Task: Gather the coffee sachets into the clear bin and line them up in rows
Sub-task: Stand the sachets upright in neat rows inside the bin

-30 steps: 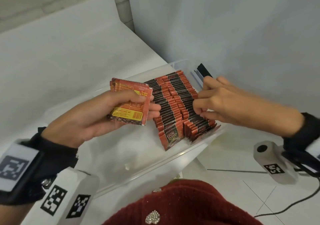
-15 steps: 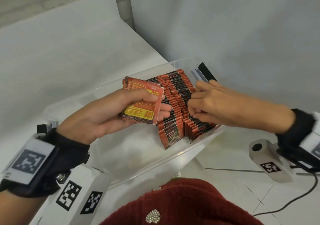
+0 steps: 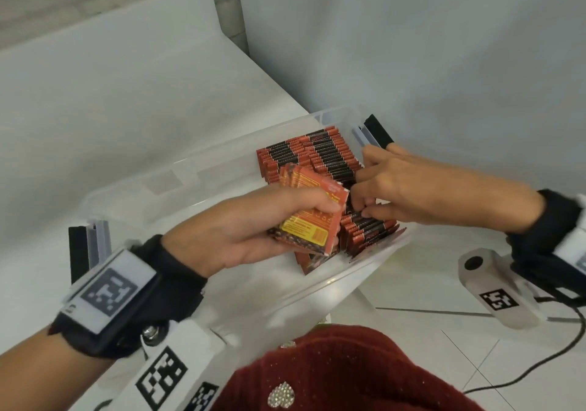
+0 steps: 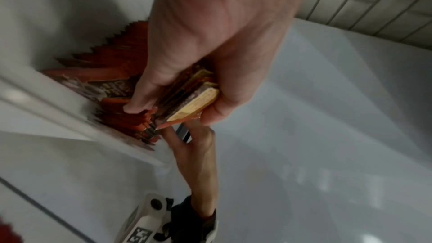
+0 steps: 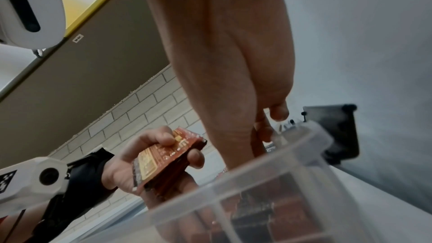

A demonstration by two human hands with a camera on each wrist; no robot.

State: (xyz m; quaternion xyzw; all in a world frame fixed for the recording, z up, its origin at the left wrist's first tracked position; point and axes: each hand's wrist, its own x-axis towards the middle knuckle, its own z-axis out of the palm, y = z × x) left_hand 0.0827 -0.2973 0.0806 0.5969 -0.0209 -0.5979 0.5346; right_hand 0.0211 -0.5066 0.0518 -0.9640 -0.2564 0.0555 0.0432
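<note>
Here the left hand [image 3: 253, 230] grips a sachet stack [image 3: 309, 214]; right hand [image 3: 399, 188], fingers curled, parts rows [image 3: 317, 153] by the bin wall [image 3: 374, 271]

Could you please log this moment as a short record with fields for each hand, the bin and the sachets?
left hand: grips a stack of sachets, yellow label showing, held over the bin
right hand: fingers curled down into the sachets in the rows
clear bin: tilted on the table edge, black latches at both ends
rows of sachets: standing on edge, packed at the right end of the bin
left part of bin: holds no sachets
white table: bears the bin
</note>
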